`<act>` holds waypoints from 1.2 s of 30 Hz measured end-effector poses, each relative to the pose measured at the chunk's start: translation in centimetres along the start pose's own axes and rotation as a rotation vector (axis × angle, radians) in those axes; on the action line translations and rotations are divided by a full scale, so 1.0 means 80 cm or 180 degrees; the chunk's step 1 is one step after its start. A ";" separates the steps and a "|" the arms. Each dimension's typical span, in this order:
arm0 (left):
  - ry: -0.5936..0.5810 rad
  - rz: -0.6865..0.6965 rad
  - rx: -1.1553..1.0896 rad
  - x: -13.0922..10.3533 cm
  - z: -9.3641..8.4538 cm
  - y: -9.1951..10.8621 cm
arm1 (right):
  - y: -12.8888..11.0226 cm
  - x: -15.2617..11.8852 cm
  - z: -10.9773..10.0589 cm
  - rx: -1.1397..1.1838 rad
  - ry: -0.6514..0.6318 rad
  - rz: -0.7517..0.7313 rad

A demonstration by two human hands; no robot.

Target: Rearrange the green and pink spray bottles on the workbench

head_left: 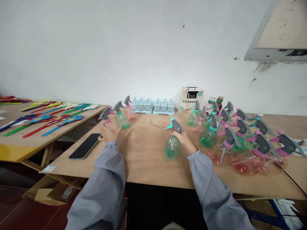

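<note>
My right hand [184,140] grips a green spray bottle [171,147] by its neck, just under the grey trigger head with a teal nozzle, near the middle of the plywood table [144,166]. My left hand [109,133] rests on a pink-tinted spray bottle [106,118] at the table's left part. Right beside it stand a green spray bottle [122,117] and another pink one [129,110]. Both arms wear grey sleeves.
A crowd of several pink and green spray bottles [240,140] fills the table's right side. A black phone [85,146] lies near the left edge. Pale blue moulds [153,106] and a carton [191,99] stand by the wall. Coloured plastic clappers [48,118] cover the left table.
</note>
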State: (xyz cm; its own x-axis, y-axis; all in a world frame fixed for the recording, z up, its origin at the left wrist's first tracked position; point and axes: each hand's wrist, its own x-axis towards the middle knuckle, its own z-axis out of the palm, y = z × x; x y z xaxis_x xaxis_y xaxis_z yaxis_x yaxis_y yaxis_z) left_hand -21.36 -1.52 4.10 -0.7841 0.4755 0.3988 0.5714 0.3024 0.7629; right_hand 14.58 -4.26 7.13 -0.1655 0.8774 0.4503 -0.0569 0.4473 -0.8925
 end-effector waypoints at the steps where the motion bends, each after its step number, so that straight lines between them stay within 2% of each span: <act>1: -0.0032 0.0038 0.0101 -0.003 0.002 -0.003 | -0.003 -0.002 -0.002 0.0215 -0.0081 0.0087; 3: -0.0060 0.0106 0.0284 -0.018 0.007 -0.004 | -0.009 -0.006 -0.005 0.0589 -0.0209 0.0228; 5: -0.0275 0.0379 0.0306 -0.046 0.011 0.002 | -0.013 -0.008 -0.005 0.0824 -0.0287 0.0350; 9: -0.0930 0.1465 -0.0103 -0.122 0.017 0.030 | -0.017 -0.009 0.001 0.0968 -0.0353 0.0550; 12: -0.1109 0.1646 -0.0030 -0.171 0.018 0.051 | -0.015 -0.008 0.006 0.0934 -0.0145 0.0561; 14: -0.1172 0.1686 -0.0005 -0.190 0.017 0.059 | -0.013 -0.008 0.007 0.0945 0.0078 0.0512; 17: -0.1208 0.1734 -0.0064 -0.197 0.015 0.063 | -0.010 -0.009 0.006 0.0946 0.0182 0.0476; 23: -0.1262 0.1712 -0.0106 -0.193 0.015 0.059 | -0.009 -0.009 0.006 0.0850 -0.0298 0.0605; 27: -0.1272 0.1674 -0.0159 -0.193 0.016 0.059 | -0.009 -0.008 0.008 0.0933 -0.0151 0.0536; 32: -0.1321 0.1677 -0.0207 -0.192 0.015 0.059 | -0.009 -0.010 0.010 0.0913 -0.0296 0.0749; 36: -0.1312 0.1690 -0.0220 -0.192 0.014 0.058 | -0.015 -0.011 0.012 0.0885 -0.0212 0.0540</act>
State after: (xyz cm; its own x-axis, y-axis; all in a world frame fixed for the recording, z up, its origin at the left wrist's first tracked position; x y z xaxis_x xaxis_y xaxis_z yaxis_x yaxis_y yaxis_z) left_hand -6.39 -6.46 0.93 -0.2369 0.8256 0.5122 0.8261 -0.1062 0.5534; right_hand 13.87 -5.69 7.78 -0.2593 0.9180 0.3002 -0.2880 0.2232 -0.9313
